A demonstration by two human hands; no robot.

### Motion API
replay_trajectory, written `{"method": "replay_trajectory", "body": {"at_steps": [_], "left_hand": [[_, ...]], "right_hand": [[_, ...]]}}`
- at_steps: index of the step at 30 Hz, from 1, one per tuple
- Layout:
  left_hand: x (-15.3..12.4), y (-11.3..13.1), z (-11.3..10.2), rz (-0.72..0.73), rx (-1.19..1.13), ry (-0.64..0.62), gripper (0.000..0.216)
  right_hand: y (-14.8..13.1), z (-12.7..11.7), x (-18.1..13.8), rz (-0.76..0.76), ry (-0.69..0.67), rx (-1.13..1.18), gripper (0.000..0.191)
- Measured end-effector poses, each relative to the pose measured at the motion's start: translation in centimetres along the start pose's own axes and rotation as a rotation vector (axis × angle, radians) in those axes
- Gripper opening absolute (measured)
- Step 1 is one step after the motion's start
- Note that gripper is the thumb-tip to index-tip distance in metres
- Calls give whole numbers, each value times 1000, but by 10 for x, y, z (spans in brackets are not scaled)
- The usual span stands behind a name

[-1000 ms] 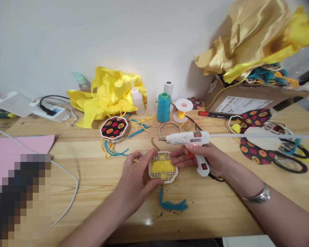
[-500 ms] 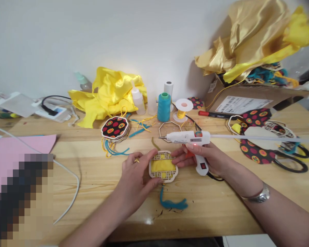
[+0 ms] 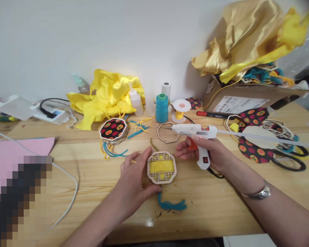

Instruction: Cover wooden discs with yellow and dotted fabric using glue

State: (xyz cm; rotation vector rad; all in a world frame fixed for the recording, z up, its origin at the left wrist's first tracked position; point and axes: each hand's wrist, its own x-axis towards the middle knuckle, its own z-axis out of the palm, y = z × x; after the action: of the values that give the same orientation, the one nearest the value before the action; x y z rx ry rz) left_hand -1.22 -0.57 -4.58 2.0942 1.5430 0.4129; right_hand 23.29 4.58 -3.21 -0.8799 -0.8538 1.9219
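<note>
Just beside our left hand [image 3: 135,176], flat on the wooden table [image 3: 208,206], lies a lattice frame [image 3: 161,167]. It is a small rounded-square piece of pale cut wood with fretwork borders and a panel of bright yellow cloth showing through its middle. A teal tassel [image 3: 171,205] trails from its near edge.

The left hand rests palm down, forefinger along the frame's upper left rim and thumb against the lower one, so the piece sits lightly pinched between the two. A gold ring [image 3: 133,161] shows on one finger.

Our right hand [image 3: 213,156], just off the frame's far right corner, is wrapped around the grip of a white plastic glue gun [image 3: 195,130]. The forefinger lies by the orange trigger, and the wrist is bent inward and wears a metal bracelet [image 3: 260,194]. We see the gun held level above the table, its metal nozzle pointing toward the left hand's side and showing against an open octagonal wooden ring [image 3: 168,132]. A clear glue stick [image 3: 260,137] juts from its back.

Beyond the left hand's fingertips sits a stack of black discs [image 3: 113,128] printed with red and yellow dots. Farther off are crumpled yellow satin [image 3: 108,94] and a teal thread spool [image 3: 161,108].

Outside the right hand lie black-handled scissors [image 3: 289,163] on more dotted fabric. Behind them a cardboard box [image 3: 242,101] is heaped with gold cloth [image 3: 249,31].
</note>
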Motion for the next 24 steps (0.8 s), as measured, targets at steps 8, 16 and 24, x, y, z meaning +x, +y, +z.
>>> {"method": "replay_trajectory", "body": {"at_steps": [8, 16, 24], "left_hand": [[2, -1, 0, 29, -20, -4, 86], [0, -3, 1, 102, 1, 25, 87], [0, -1, 2, 155, 29, 44, 94]], "right_hand": [[0, -2, 1, 23, -6, -12, 31], [1, -3, 1, 31, -16, -32, 32], [2, -4, 1, 14, -14, -54, 30]]}}
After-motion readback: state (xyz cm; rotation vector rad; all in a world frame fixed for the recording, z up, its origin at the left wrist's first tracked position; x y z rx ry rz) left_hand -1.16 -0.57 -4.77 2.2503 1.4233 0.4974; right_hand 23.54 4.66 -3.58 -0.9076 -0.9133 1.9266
